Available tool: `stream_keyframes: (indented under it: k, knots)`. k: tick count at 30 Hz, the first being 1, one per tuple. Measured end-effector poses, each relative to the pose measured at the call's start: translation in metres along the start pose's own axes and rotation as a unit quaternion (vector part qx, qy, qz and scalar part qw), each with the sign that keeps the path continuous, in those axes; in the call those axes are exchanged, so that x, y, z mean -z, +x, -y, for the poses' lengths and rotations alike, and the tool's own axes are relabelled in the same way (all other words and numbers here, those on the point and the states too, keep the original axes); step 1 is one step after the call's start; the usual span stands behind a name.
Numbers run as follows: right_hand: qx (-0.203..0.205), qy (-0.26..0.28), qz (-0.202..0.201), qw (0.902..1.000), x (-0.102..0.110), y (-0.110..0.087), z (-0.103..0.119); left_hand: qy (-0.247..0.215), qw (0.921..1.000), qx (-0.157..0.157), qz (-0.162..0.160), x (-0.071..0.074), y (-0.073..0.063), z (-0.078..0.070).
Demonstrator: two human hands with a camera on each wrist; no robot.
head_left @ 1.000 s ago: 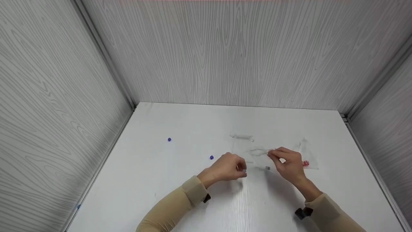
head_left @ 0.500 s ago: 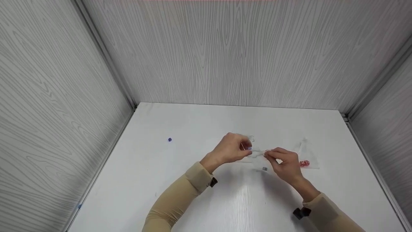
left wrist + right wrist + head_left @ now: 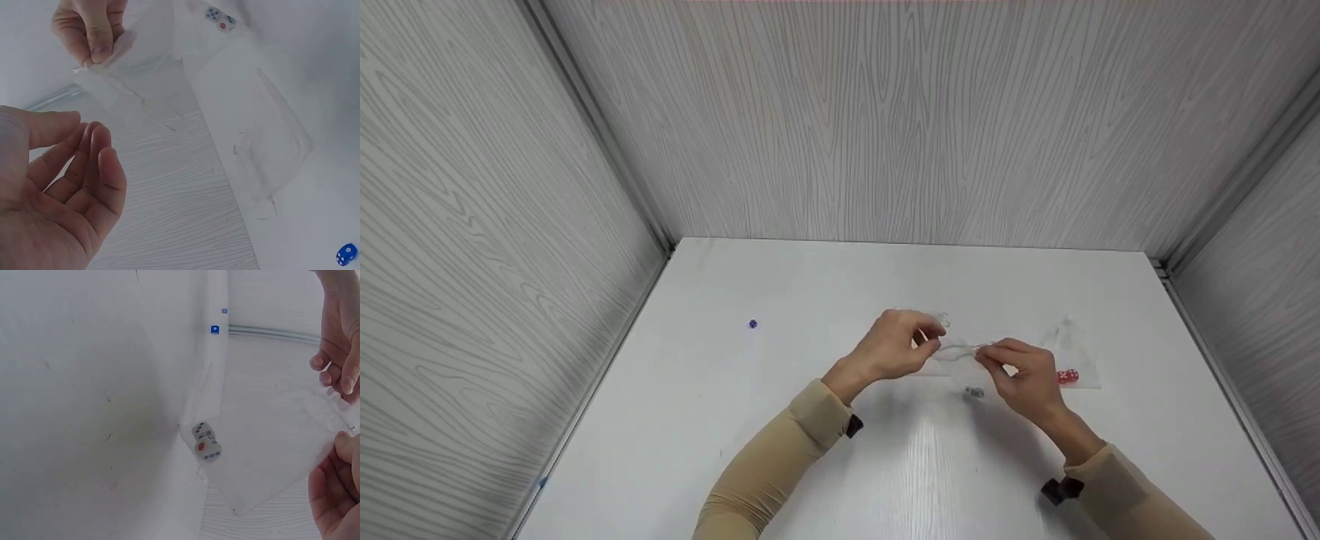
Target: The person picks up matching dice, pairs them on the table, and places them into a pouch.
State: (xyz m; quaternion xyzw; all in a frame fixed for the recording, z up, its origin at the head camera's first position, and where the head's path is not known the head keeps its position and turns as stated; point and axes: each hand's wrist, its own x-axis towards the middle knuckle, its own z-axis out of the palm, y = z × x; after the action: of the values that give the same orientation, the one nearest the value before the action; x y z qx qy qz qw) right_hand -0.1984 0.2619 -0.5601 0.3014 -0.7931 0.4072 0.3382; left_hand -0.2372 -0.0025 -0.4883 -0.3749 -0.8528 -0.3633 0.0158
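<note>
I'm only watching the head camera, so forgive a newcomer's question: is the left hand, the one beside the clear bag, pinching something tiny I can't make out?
Observer: No. The left wrist view shows the left hand from the palm side, its thumb and fingers holding nothing.
Visitor: And those little greyish things at the bottom of the bag? I can't read any markings.
Observer: The right wrist view shows two white dice in the clear bag, one with a single large red dot facing the camera.
Visitor: I spot just one blue die on the table. Is that all?
Observer: No, the right wrist view shows two blue dice.
</note>
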Motion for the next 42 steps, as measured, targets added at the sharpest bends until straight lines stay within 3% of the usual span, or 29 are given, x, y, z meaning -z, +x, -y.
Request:
stream_keyframes:
  k: [4, 9, 14, 17, 20, 27, 32, 35, 39, 42]
  knots:
    - [-0.001, 0.002, -0.008, 1.0000, 0.001, 0.002, 0.001, -0.019, 0.9998, -0.003, -0.006, 0.003, -0.005, 0.006]
    - [-0.016, 0.026, -0.016, 0.9994, 0.001, 0.005, 0.005, -0.027, 0.9987, 0.042, 0.007, 0.003, -0.011, 0.015]
    - [-0.026, 0.051, -0.048, 0.9972, 0.000, 0.012, 0.014, -0.109, 0.9895, 0.086, 0.040, 0.002, -0.014, 0.023]
    - [-0.030, 0.073, -0.068, 0.9945, -0.002, 0.015, 0.018, -0.155, 0.9826, 0.088, 0.051, 0.001, -0.015, 0.026]
    - [-0.036, 0.093, -0.078, 0.9919, -0.006, 0.016, 0.019, -0.183, 0.9794, 0.075, 0.038, -0.001, -0.015, 0.027]
    - [-0.069, 0.085, -0.072, 0.9913, -0.007, 0.011, 0.017, -0.152, 0.9873, 0.033, -0.036, -0.005, -0.013, 0.023]
    - [-0.128, 0.055, -0.076, 0.9873, -0.003, 0.009, 0.017, -0.125, 0.9904, 0.008, -0.060, -0.002, -0.013, 0.019]
    - [-0.152, 0.058, -0.048, 0.9855, -0.001, 0.011, 0.016, -0.113, 0.9912, 0.006, -0.068, 0.000, -0.013, 0.017]
    - [-0.121, 0.064, 0.018, 0.9904, 0.000, 0.015, 0.016, -0.093, 0.9927, 0.008, -0.076, 0.001, -0.012, 0.016]
    - [-0.082, 0.055, 0.029, 0.9947, 0.000, 0.018, 0.015, -0.086, 0.9937, 0.002, -0.073, 0.001, -0.012, 0.014]
